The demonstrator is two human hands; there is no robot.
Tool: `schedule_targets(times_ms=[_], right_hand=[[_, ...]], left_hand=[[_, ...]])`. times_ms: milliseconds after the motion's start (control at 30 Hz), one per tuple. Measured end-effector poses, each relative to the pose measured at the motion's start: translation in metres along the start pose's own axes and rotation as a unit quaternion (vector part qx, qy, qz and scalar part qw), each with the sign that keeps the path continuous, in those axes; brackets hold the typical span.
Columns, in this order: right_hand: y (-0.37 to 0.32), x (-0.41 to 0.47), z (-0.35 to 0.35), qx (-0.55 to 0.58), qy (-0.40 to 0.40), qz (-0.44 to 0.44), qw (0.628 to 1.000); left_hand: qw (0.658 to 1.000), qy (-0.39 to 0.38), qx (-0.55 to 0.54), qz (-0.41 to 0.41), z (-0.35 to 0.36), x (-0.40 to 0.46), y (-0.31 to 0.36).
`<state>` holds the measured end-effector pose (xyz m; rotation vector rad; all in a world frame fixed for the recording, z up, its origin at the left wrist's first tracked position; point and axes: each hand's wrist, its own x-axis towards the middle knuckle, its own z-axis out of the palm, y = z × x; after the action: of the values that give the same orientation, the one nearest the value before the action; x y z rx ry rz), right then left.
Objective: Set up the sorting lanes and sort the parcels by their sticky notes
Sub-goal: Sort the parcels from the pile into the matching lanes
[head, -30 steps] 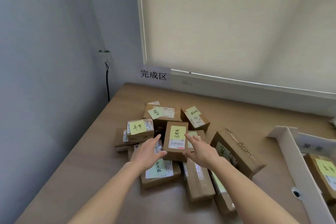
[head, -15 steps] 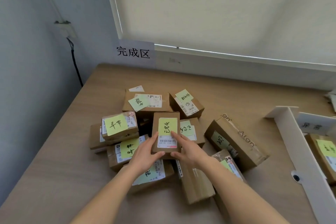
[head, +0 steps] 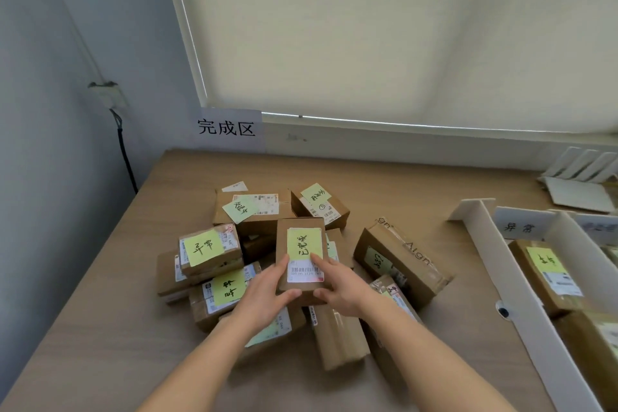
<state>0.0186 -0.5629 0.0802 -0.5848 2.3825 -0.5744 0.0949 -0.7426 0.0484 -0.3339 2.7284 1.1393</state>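
Both hands' fingers now grasping parcel atop pile; lane w/ parcels at right.

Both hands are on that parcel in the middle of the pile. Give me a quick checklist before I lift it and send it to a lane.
1. Grip: left hand and right hand hold the parcel at its near end, thumbs on top: ok.
2. Sticky note facing up and readable, seems to read "已完成": ok.
3. Destination: sign on the wall reads "完成区", bare table below it: ok.
4. Nothing resting on the parcel: ok.
5. Pile stable when it comes off, since it lies on other boxes: cannot tell.
6. White lane divider at right stands apart from the lift path: ok.
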Motion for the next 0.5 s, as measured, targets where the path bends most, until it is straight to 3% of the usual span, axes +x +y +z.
schedule_targets(times_ms=[233, 500], right_hand=[[-0.023, -0.115, -0.044, -0.016, 0.090, 0.018, 0.996], [-0.039, -0.308, -0.069, -0.045, 0.185, 0.075, 0.979]], left_hand=[[0.992, 0.019, 0.034, 0.120, -0.030, -0.059, 0.082], [0.963, 0.003, 0.051, 0.264, -0.035, -0.177, 0.186]])
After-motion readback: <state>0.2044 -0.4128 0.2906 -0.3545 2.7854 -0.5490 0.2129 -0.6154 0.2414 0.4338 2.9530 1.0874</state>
